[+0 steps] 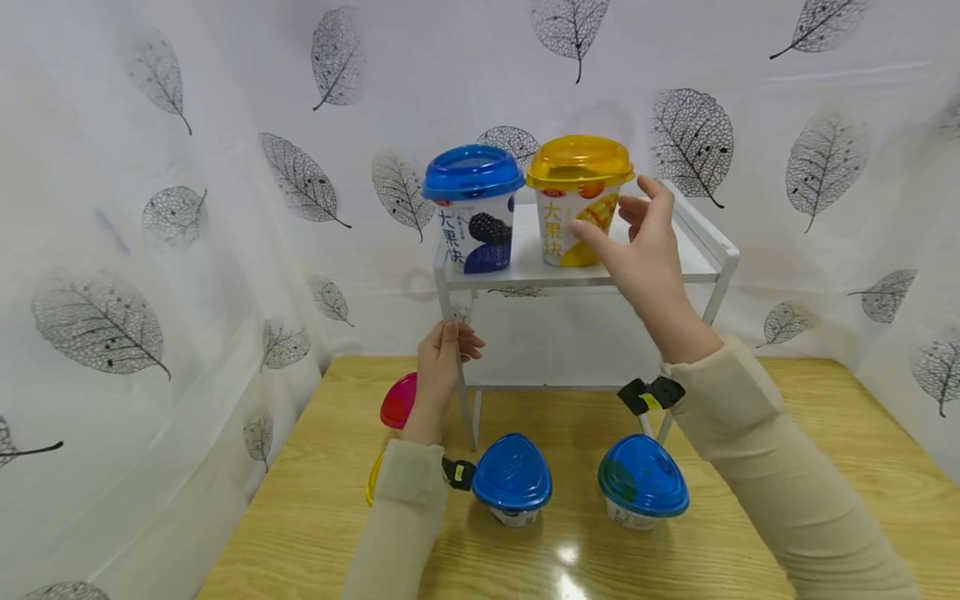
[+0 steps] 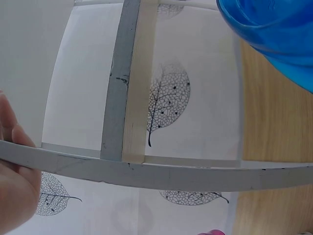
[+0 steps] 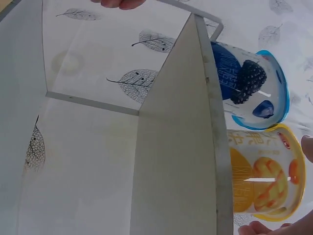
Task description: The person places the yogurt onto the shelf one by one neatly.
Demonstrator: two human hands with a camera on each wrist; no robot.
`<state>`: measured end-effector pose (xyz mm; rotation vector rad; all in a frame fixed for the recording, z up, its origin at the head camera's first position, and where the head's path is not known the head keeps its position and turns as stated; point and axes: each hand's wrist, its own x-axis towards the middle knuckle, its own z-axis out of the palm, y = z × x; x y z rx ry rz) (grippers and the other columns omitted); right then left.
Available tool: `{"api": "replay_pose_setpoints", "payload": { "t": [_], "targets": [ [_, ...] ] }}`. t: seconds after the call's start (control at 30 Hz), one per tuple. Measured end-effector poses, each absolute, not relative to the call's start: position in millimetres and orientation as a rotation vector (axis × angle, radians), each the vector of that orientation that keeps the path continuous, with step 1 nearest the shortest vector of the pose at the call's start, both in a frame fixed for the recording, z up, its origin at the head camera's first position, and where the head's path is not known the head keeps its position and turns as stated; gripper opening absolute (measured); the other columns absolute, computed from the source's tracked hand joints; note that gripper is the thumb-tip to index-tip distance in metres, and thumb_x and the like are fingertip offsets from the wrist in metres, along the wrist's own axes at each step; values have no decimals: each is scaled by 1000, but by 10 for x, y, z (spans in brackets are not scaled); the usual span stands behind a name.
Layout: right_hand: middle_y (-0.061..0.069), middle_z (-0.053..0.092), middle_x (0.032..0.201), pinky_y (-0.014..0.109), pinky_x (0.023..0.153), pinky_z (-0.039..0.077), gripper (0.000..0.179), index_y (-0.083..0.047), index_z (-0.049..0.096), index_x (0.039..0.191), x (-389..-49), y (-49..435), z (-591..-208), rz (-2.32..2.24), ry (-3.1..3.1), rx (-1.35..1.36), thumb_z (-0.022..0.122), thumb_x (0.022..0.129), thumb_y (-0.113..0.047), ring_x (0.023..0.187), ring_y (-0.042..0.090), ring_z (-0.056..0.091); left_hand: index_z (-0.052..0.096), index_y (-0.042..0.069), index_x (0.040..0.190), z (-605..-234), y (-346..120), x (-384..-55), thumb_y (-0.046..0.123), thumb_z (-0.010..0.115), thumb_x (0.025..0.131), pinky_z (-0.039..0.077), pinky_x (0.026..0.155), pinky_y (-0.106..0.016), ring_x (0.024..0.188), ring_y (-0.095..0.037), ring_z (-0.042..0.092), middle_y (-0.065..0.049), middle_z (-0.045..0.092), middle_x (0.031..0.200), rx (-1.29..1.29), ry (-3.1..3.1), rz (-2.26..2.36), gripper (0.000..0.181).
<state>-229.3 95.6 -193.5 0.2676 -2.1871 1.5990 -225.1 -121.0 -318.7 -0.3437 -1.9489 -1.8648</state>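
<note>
Yellow-lidded cup (image 1: 558, 212), lettered 大果块 in yellow above a yellow-fruit picture, stands upright near the middle of the front edge of the rack's top shelf (image 1: 697, 263); its small red logo is illegible. The right hand (image 1: 647, 243) spreads loosely about it, thumb before the label, not grasping; whether the thumb touches, I cannot tell. Just beside, at the shelf's front left corner, a blue-lidded cup (image 1: 480, 212) bears 大果块 in dark blue and a blackberry picture. Below, the left hand (image 1: 442, 360) grips the rack's left front leg (image 1: 467, 410). Before the rack, near the table's (image 1: 315, 467) front, sit two more blue-lidded cups (image 1: 512, 473); a red lid (image 1: 397, 402) shows beside the left forearm.
</note>
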Motion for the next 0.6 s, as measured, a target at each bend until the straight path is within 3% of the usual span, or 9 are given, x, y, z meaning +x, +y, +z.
{"api": "replay_pose_setpoints", "payload": {
  "t": [0.4, 0.6],
  "targets": [
    [19, 23, 135, 29, 105, 13, 75, -9, 10, 138, -1957, 1160, -2223, 1861, -2010, 402, 61, 83, -18, 127, 24, 21, 52, -13, 88, -3192, -1202, -2265, 6, 28, 97, 45, 59, -25, 57, -8, 56, -30, 59, 80, -337, -1957, -1858, 32],
    [18, 24, 133, 27, 104, 14, 72, -8, 12, 136, -1758, 1249, -2422, 1945, -1977, 462, 60, 84, -12, 127, 25, 21, 52, -12, 88, -3170, -1202, -2256, 10, 30, 96, 46, 61, -29, 61, -24, 58, -29, 60, 80, -316, -1966, -1848, 32]
  ]
}}
